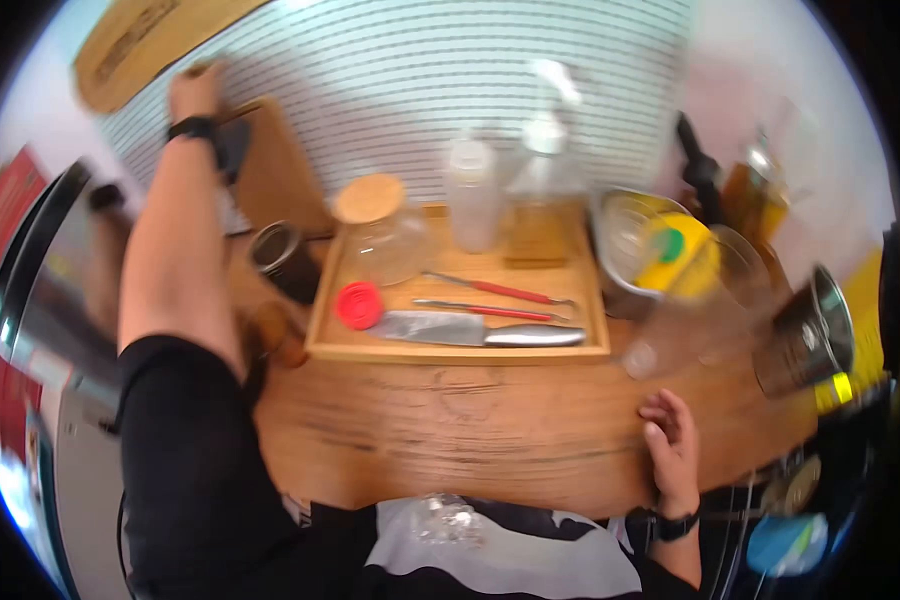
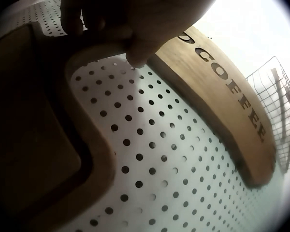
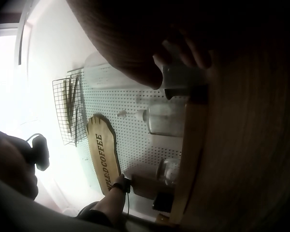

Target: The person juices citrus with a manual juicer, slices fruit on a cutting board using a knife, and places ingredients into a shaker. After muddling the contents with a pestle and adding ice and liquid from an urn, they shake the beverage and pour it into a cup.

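Observation:
At the back left, my left hand (image 1: 198, 92) is raised to the top of a wooden cutting board (image 1: 282, 170) that stands upright by the pegboard. The left wrist view shows its fingers curled round the board's handle; a dark groove runs inside the board's (image 2: 104, 162) edge. Just above is a wooden sign (image 2: 222, 92) with coffee lettering. My right hand (image 1: 675, 450) hangs over the front right of the wooden counter (image 1: 450, 420), fingers loosely bent and holding nothing. Close beyond it are blurred clear containers (image 1: 670, 330).
A wooden tray (image 1: 470, 354) holds a kitchen knife (image 1: 440, 328), red-handled tools (image 1: 510, 291), a red lid (image 1: 359, 305), a cork-topped jar (image 1: 385, 245) and pump bottle (image 1: 542, 200). Left of it stands a dark cup (image 1: 288, 262); a metal cup (image 1: 805, 335) stands far right.

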A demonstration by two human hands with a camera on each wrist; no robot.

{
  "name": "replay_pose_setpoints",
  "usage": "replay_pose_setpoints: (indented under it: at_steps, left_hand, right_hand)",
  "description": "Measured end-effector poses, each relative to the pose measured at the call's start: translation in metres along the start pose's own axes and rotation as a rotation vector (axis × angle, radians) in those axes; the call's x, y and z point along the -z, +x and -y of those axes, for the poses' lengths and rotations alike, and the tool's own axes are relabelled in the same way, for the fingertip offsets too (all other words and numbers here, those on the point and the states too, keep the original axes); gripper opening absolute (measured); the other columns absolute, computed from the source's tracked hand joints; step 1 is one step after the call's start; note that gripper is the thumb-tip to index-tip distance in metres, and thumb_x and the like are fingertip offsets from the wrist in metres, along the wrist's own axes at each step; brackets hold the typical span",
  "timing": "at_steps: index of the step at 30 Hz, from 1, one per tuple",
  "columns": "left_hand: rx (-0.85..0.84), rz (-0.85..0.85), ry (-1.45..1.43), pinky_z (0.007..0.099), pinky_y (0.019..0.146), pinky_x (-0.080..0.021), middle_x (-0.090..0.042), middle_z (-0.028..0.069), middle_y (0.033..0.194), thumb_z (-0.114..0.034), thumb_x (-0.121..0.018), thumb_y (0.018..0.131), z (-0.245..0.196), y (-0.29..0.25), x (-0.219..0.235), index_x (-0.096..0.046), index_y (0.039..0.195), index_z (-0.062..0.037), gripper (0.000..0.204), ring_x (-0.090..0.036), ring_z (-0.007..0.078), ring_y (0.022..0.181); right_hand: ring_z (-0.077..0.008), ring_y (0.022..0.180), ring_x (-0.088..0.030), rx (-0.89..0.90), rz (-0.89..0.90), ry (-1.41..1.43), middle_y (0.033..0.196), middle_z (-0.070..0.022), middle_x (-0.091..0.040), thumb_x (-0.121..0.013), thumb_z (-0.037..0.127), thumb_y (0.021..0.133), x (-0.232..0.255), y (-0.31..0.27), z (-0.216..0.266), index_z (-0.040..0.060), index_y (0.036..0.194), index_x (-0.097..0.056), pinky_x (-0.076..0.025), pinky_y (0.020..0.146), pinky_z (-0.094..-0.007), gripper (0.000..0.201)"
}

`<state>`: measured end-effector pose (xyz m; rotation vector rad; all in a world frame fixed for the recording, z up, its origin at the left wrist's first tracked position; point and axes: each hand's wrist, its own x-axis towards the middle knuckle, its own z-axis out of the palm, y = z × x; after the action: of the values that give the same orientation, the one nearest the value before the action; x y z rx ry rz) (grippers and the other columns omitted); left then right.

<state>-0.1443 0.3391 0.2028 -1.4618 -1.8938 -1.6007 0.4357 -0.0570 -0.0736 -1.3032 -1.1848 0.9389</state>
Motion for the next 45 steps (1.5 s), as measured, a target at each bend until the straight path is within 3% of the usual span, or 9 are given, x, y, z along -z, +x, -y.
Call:
replay_pose_setpoints:
  at_steps: [7, 8, 10, 18, 23, 26, 31, 34, 45]
  left_hand:
    - [0.030, 0.275, -0.171, 0.0369, 0.076, -0.049, -0.067, 0.0136, 0.080, -0.042, -0.070, 0.079, 0.093, 0.098, -0.046, -0.069, 0.101, -0.0021, 0.046, -0.065, 0.0243, 0.083]
    - [-0.392, 0.142, 0.357, 0.0372, 0.087, -0.048, -0.067, 0.0205, 0.095, -0.046, -0.071, 0.078, 0.111, 0.104, -0.056, -0.064, 0.114, 0.0010, 0.060, -0.064, 0.0286, 0.096]
    - [0.036, 0.235, -0.131, 0.0387, 0.096, -0.045, -0.061, 0.0271, 0.119, -0.052, -0.069, 0.079, 0.108, 0.104, -0.061, -0.057, 0.122, 0.0082, 0.075, -0.060, 0.0348, 0.110]
    - [-0.115, -0.037, 0.199, 0.0408, 0.100, -0.043, -0.053, 0.0265, 0.132, -0.054, -0.067, 0.080, 0.129, 0.113, -0.065, -0.044, 0.137, 0.0051, 0.086, -0.054, 0.0372, 0.120]
    - [-0.214, 0.193, -0.240, 0.0351, 0.104, -0.037, -0.056, 0.0257, 0.129, -0.055, -0.060, 0.087, 0.023, -0.051, 0.051, -0.052, 0.128, 0.0111, 0.079, -0.051, 0.0329, 0.124]
    - [-0.353, 0.201, -0.803, 0.0391, 0.107, -0.035, -0.048, 0.0196, 0.137, -0.040, -0.061, 0.089, -0.171, -0.245, 0.090, -0.042, 0.137, 0.0049, 0.068, -0.047, 0.0282, 0.128]
    - [-0.477, 0.768, -0.898, 0.0402, 0.105, -0.036, -0.040, 0.0170, 0.143, -0.028, -0.073, 0.078, -0.192, -0.412, 0.088, -0.031, 0.144, -0.0001, 0.084, -0.040, 0.0294, 0.131]
    - [-0.208, 1.088, -0.914, 0.0403, 0.104, -0.035, -0.034, 0.0161, 0.147, -0.027, -0.074, 0.076, -0.205, -0.453, 0.046, -0.016, 0.153, -0.0091, 0.099, -0.036, 0.0286, 0.135]
    - [-0.132, 1.020, -1.148, 0.0449, 0.108, -0.033, -0.025, 0.0234, 0.151, -0.026, -0.085, 0.066, -0.257, -0.481, -0.034, -0.003, 0.153, -0.0084, 0.121, -0.033, 0.0338, 0.137]
  right_hand:
    - [-0.0181, 0.103, -0.058, 0.148, 0.001, -0.132, 0.115, -0.0107, -0.057, -0.068, 0.013, 0.087, -0.001, 0.002, 0.002, -0.0001, 0.125, -0.054, -0.047, 0.091, -0.0303, 0.042]
    - [-0.0181, 0.103, -0.058, 0.141, -0.053, -0.147, 0.115, -0.0107, -0.057, -0.068, 0.013, 0.087, 0.000, 0.001, 0.006, -0.0001, 0.125, -0.054, -0.047, 0.091, -0.0303, 0.042]
    - [-0.0185, 0.104, -0.057, 0.177, 0.037, -0.214, 0.113, -0.0094, -0.058, -0.066, 0.010, 0.088, -0.002, 0.003, 0.011, 0.0003, 0.124, -0.055, -0.046, 0.093, -0.0308, 0.039]
    - [-0.0210, 0.099, -0.058, 0.260, 0.045, -0.288, 0.109, -0.0112, -0.058, -0.067, 0.022, 0.088, -0.005, 0.006, 0.007, 0.0029, 0.122, -0.056, -0.050, 0.083, -0.0314, 0.041]
    - [-0.0235, 0.099, -0.058, 0.293, 0.094, -0.291, 0.108, -0.0131, -0.058, -0.067, 0.024, 0.088, -0.006, 0.003, 0.009, 0.0011, 0.122, -0.057, -0.050, 0.082, -0.0323, 0.042]
    - [-0.0254, 0.097, -0.058, 0.310, 0.149, -0.350, 0.107, -0.0141, -0.058, -0.066, 0.024, 0.088, -0.004, 0.002, 0.012, -0.0001, 0.120, -0.058, -0.050, 0.080, -0.0325, 0.041]
    - [-0.0251, 0.094, -0.060, 0.334, 0.145, -0.374, 0.104, -0.0139, -0.059, -0.066, 0.022, 0.088, -0.003, -0.003, 0.012, -0.0012, 0.117, -0.058, -0.050, 0.080, -0.0316, 0.038]
    - [-0.0230, 0.092, -0.061, 0.393, 0.106, -0.258, 0.104, -0.0132, -0.060, -0.067, 0.017, 0.088, 0.005, -0.010, 0.009, -0.0007, 0.116, -0.059, -0.050, 0.082, -0.0309, 0.035]
    - [-0.0199, 0.088, -0.062, 0.455, -0.753, -0.649, 0.106, -0.0132, -0.061, -0.069, 0.018, 0.086, 0.188, 0.009, 0.121, 0.0026, 0.124, -0.053, -0.051, 0.078, -0.0297, 0.044]
